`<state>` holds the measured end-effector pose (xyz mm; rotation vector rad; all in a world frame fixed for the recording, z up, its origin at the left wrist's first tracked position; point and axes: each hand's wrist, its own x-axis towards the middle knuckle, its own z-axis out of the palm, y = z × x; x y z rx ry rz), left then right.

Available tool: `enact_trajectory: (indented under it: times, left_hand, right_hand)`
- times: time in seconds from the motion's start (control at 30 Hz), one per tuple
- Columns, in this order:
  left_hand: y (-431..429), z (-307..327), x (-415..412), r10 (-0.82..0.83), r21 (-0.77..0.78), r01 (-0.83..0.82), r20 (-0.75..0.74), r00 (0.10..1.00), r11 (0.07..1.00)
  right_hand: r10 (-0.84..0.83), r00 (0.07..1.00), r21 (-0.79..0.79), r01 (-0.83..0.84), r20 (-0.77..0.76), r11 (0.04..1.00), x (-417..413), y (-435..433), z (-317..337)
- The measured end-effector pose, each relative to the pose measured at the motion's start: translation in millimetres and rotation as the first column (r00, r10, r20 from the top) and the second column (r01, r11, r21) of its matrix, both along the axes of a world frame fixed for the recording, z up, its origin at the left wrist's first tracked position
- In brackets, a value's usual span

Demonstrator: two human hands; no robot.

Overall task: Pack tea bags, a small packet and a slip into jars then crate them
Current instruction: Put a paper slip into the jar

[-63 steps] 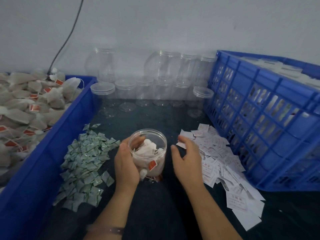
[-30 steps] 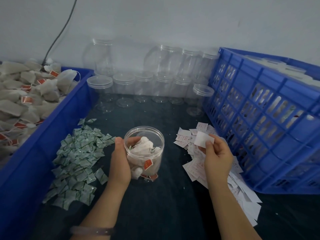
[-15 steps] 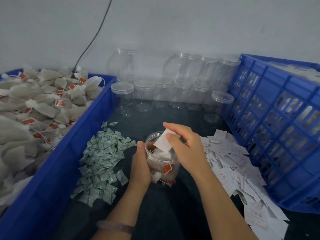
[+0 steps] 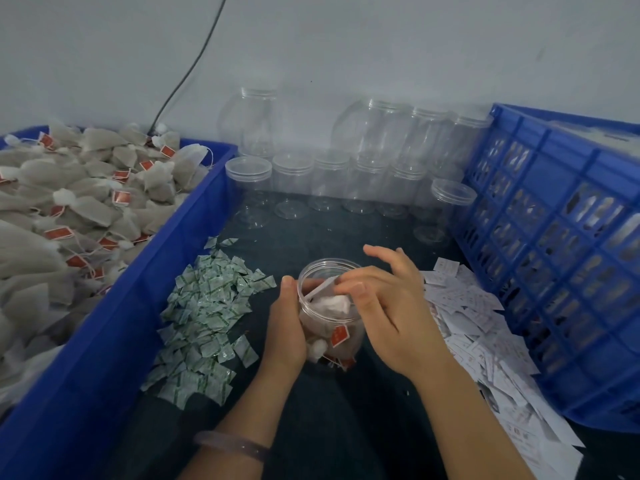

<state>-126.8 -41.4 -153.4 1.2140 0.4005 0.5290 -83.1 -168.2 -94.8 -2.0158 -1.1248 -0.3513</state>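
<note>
Jar (image 4: 323, 263) in left hand (image 4: 287, 327), right hand (image 4: 391, 306) pinching slip (image 4: 320, 291)

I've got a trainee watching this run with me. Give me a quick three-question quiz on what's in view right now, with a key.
1. True or false: the jar gripped by the left hand has a lid on it.
2. What does the right hand hold at the jar's mouth? A) a lid B) a white slip C) a spoon
3. Fill in: the pile of green packets lies on the person's ___ side of the jar.

Key: 1 false; 2 B; 3 left.
</note>
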Motion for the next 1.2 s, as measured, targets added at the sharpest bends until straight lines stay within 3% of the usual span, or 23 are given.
enact_trajectory:
  times: [0.17, 0.3, 0.37, 0.57, 0.7, 0.73, 0.8, 0.87, 0.9, 0.93, 1.0, 1.1, 1.2]
  left_hand:
    - [1, -1, -1, -0.005, 0.012, 0.005, -0.001, 1.0, 1.0]
    - [1, -2, 0, -0.028, -0.022, 0.028, 0.006, 1.0, 0.999]
    - [1, -2, 0, -0.031, -0.032, 0.031, 0.006, 1.0, 0.999]
    - [1, -2, 1, -0.002, -0.034, 0.003, 0.021, 1.0, 0.999]
    - [1, -1, 1, 0.003, -0.051, -0.002, 0.01, 1.0, 0.999]
    - [1, -1, 1, 0.006, -0.053, -0.006, 0.004, 1.0, 0.999]
    - [1, -3, 1, 0.008, -0.052, -0.008, 0.001, 1.0, 0.999]
    - [2, -5, 2, 0.007, -0.06, -0.006, 0.011, 1.0, 0.998]
    - [2, -5, 3, 0.005, -0.061, -0.005, 0.008, 1.0, 0.998]
    - [3, -5, 3, 0.001, -0.055, 0.0, 0.009, 1.0, 0.998]
    - [3, -7, 4, -0.002, -0.048, 0.003, 0.021, 1.0, 0.999]
    - [4, -9, 4, 0.003, -0.02, -0.002, 0.042, 0.999, 1.0]
    - [6, -10, 4, 0.013, -0.005, -0.013, 0.054, 0.998, 1.0]
  right_hand:
    - [0.045, 0.998, -0.18, -0.052, -0.044, 0.982, 4, 4, 4]
    - [-0.003, 0.99, 0.082, 0.015, -0.139, 0.997, 7, 2, 16]
    - [0.039, 0.978, 0.125, -0.013, -0.204, 0.992, 11, 1, 21]
    - [0.152, 0.971, -0.283, -0.2, -0.185, 0.938, 14, 9, 16]
    - [0.146, 0.971, -0.358, -0.207, -0.191, 0.91, 19, 11, 18]
    - [0.153, 0.968, -0.305, -0.209, -0.197, 0.929, 18, 11, 20]
    - [0.108, 0.974, -0.047, -0.12, -0.2, 0.992, 21, 7, 21]
    - [0.026, 0.955, 0.259, 0.054, -0.294, 0.964, 30, 3, 17]
    - [-0.024, 0.93, 0.306, 0.145, -0.366, 0.941, 38, 3, 13]
    - [-0.077, 0.9, 0.267, 0.208, -0.428, 0.941, 45, 5, 8]
    - [-0.217, 0.854, 0.022, 0.257, -0.472, 0.966, 58, 10, -10]
    - [-0.27, 0.793, -0.196, 0.193, -0.547, 0.962, 63, 16, -41]
    - [-0.222, 0.89, -0.285, 0.11, -0.398, 0.952, 65, 19, -60]
